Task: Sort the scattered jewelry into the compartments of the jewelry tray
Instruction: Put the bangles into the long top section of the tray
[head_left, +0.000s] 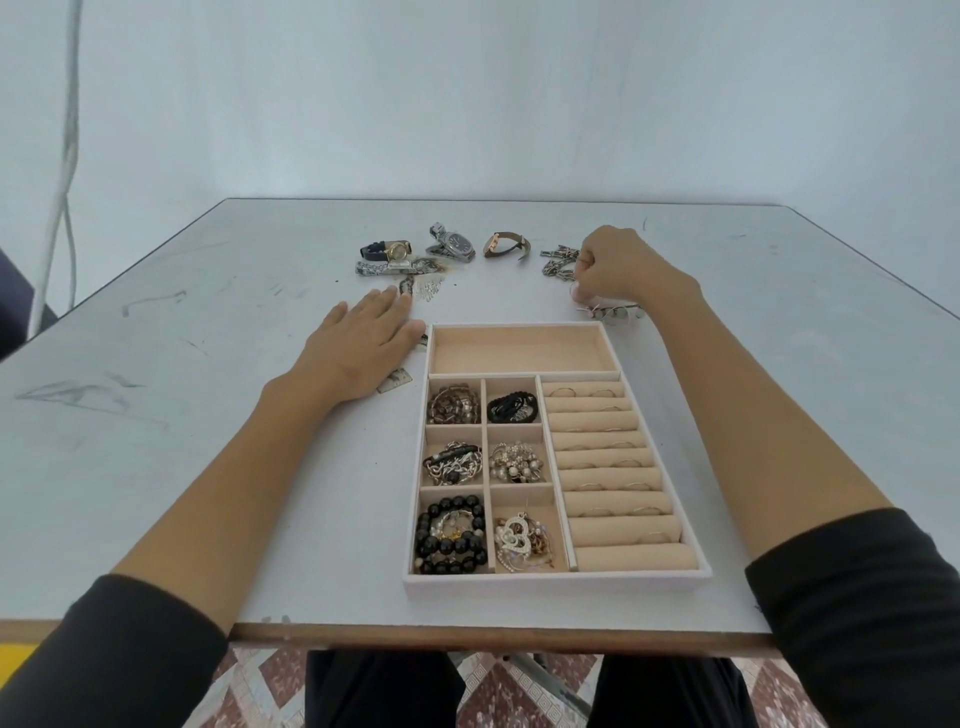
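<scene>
Head view of my sorting work. My left hand (363, 347) lies released, palm down and fingers straight, on the grey table (156, 415) just left of the tray's far corner. Its fingertips reach the edge of a silvery fringed piece (425, 287), and a small flat piece (396, 380) shows at my wrist. My right hand (621, 270) is beyond the tray's far right corner with its fingers curled under. The fingertips come down at a small pale item on the table, but whether they grasp it I cannot tell. Touching that hand on its left is a silver chain (557, 262), and just beneath my wrist lies a piece with round discs (615, 312). The jewelry tray (556, 581) sits in front of me near the table edge. Its long far compartment (519, 349) shows only bare lining. Six small compartments on the left hold a brown beaded bracelet (453, 405), black bands (513, 408), a chain bracelet with a black bar (452, 462), a pearly cluster (517, 460), a black bead bracelet (451, 535) and a heart pendant (521, 535). The ring rolls (613, 470) on the right carry thin rings in their slots. Unsorted at the far side are a black-strap watch (390, 251), a silver watch (454, 244), a brown-strap watch (505, 244) and a metal band (389, 268).
</scene>
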